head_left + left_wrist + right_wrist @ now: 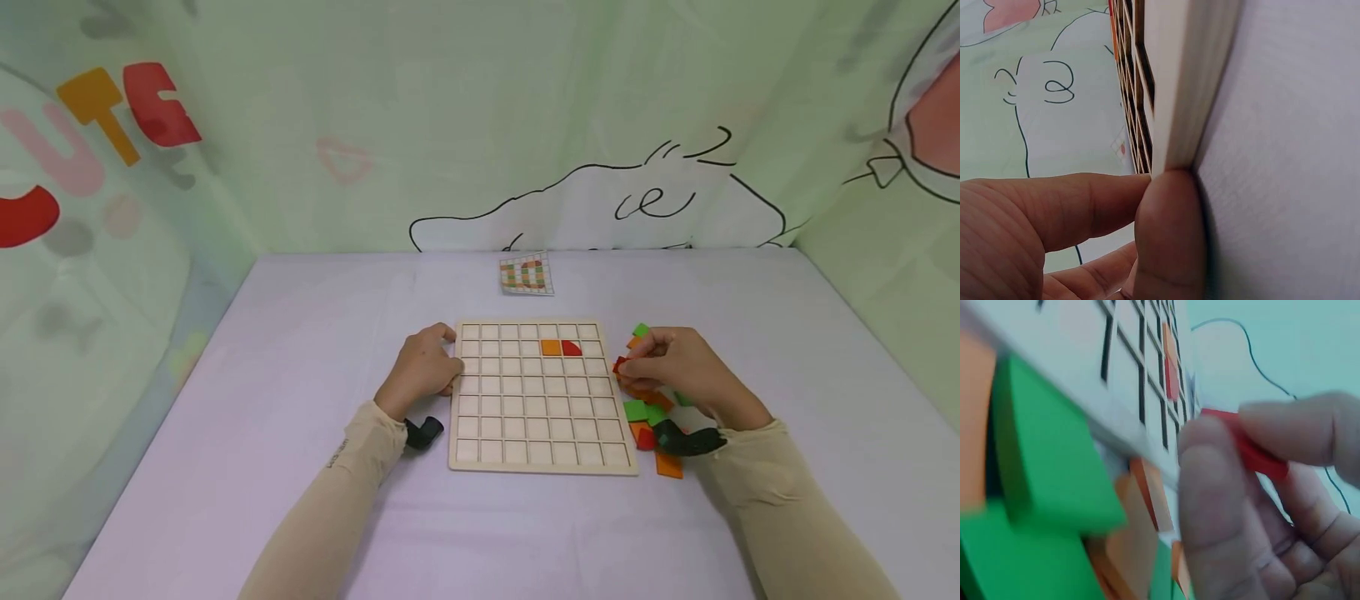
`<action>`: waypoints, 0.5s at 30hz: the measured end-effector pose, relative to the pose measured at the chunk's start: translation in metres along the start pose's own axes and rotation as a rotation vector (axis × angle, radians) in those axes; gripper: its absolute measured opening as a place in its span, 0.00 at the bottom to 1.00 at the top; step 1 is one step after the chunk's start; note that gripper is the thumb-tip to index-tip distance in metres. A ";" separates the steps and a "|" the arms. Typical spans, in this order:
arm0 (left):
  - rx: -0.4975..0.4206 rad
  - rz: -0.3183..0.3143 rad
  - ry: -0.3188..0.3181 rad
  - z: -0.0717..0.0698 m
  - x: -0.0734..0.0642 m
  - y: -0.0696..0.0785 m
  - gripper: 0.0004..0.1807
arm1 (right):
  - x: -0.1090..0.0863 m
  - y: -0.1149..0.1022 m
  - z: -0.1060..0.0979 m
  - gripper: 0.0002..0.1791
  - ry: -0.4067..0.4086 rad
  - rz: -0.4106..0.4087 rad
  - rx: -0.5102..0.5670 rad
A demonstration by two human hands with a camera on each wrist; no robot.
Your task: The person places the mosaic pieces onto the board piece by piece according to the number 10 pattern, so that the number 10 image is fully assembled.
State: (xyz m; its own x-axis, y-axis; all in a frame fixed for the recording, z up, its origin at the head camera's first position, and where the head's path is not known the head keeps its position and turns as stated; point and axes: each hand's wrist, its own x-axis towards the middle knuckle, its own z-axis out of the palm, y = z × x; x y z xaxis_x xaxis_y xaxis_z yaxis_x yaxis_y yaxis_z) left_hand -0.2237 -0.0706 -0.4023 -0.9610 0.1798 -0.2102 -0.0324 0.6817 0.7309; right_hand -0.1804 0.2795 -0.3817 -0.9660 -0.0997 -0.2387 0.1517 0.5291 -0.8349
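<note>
A pale wooden grid board (536, 407) lies on the table between the two hands. In its second row from the back sit an orange square (551, 347) and a red rounded tile (572, 347), side by side. My left hand (422, 367) grips the board's left edge, with thumb and finger at the rim (1175, 119) in the left wrist view. Just past the opposite edge, my right hand (686, 367) pinches a small red tile (1266, 461) between thumb and fingers. The fingers cover part of that tile, so its full shape is hidden.
Loose green tiles (636, 410), orange tiles (669, 465) and a red tile (646, 439) lie heaped along the board's right side, partly beneath the right hand. A small printed pattern card (527, 274) lies behind the board, near the cloth backdrop (450, 108).
</note>
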 end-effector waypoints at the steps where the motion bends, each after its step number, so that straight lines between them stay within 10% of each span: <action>1: -0.001 0.000 -0.001 0.000 0.000 0.000 0.26 | 0.001 -0.001 0.002 0.16 -0.010 0.004 0.024; 15: 0.002 -0.025 0.000 0.001 0.004 -0.001 0.26 | 0.019 -0.033 0.028 0.16 -0.065 0.065 0.118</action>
State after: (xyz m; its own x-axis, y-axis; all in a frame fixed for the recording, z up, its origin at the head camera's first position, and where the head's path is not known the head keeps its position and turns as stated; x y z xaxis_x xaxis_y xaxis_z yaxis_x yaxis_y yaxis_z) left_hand -0.2269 -0.0699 -0.4050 -0.9600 0.1627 -0.2280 -0.0555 0.6874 0.7241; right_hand -0.1983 0.2367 -0.3722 -0.9382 -0.1251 -0.3227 0.2407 0.4342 -0.8680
